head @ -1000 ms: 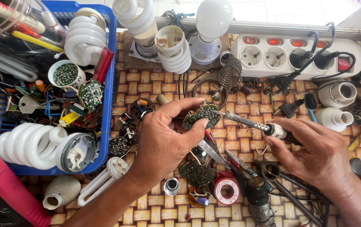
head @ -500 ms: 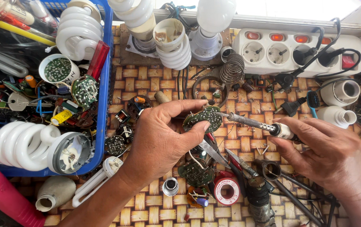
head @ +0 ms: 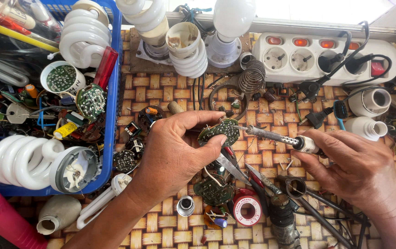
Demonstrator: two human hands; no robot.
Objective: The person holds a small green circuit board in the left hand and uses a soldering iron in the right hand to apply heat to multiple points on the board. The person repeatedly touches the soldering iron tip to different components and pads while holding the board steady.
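A woven mat [head: 161, 87] covers the bench, crowded with lamp parts, a blue basket [head: 113, 115] and a white power strip [head: 299, 57]. The left hand [head: 175, 157] reaches in palm down, thumb and forefinger pinched on a small round circuit board [head: 220, 132] held above the mat. The right hand [head: 368, 173] grips a soldering iron [head: 276, 137], its tip touching the board's edge.

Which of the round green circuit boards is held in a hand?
The board pinched between the left hand's thumb and fingers, with the soldering iron tip at its edge. The others lie on the mat or in the blue basket.
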